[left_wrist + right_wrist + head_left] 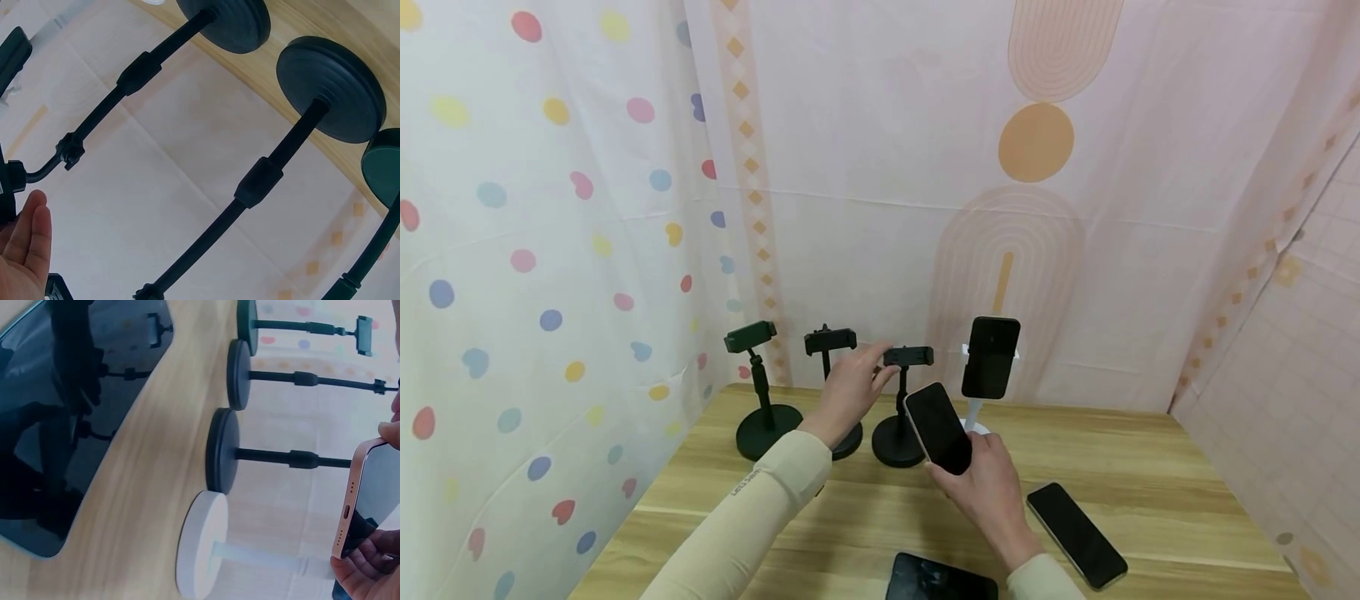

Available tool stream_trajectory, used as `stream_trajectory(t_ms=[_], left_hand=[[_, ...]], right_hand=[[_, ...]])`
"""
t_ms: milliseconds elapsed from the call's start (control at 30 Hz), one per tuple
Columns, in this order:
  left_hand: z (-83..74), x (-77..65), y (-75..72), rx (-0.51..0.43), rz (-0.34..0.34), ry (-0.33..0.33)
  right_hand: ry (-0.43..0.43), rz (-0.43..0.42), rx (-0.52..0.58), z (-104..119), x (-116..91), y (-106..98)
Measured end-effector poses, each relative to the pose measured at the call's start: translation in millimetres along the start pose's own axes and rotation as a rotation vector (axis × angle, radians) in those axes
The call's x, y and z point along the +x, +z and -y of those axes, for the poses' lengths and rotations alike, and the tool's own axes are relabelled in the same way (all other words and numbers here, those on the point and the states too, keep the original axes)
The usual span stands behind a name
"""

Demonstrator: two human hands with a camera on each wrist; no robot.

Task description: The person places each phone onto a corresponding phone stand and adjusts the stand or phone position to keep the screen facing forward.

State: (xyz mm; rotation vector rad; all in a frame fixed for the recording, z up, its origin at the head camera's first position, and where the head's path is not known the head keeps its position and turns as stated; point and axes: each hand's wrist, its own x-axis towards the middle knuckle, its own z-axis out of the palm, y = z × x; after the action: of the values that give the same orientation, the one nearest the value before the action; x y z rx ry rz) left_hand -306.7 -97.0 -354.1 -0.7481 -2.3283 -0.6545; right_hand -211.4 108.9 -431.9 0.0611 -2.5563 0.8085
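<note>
Beyond the held phone (938, 427) — a white stand (203, 547) bearing another phone (992, 358).

A pale wood-grain surface (1150, 467) with yellowish-brown streaks spans the lower part of the head view, fabric hanging around it on three sides. On the left, a white cloth (580, 333) is scattered with dots and hearts in red, pink, yellow, orange and blue. Behind, a pinkish-white cloth (865, 208) shows horizontal creases, a vertical band of orange diamonds (745, 129), an orange circle (1036, 142) and, below it, a beige striped arch (958, 275). On the right, another pale cloth (1285, 400) carries faint lines. The light is soft and fairly even.
</note>
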Motion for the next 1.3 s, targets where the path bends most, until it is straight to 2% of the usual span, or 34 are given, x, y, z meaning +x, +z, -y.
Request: stream_trajectory(t_ms=[200, 433, 733, 933, 1300], left_hand=[[0.6, -4.3, 1.1, 0.023, -0.036, 0.037], [3.6, -7.9, 2.3, 0.021, -0.061, 0.061], [1.3, -6.2, -3.1, -0.002, 0.012, 0.011], [2.9, -3.6, -5.5, -0.083, 0.066, 0.008], [2.3, -1.8, -9.3, -0.211, 0.107, 0.014]], right_hand=[[0.036, -0.009, 0.059, 7.5, 3.7, -4.9], [0.008, -0.053, 0.13, 19.4, 9.3, -9.7], [0.042, -0.025, 0.261, 46.0, 28.3, -14.8], [0.049, -0.008, 0.283, 56.3, 43.8, -14.7], [0.074, 0.027, 0.318, 66.2, 65.7, -15.0]])
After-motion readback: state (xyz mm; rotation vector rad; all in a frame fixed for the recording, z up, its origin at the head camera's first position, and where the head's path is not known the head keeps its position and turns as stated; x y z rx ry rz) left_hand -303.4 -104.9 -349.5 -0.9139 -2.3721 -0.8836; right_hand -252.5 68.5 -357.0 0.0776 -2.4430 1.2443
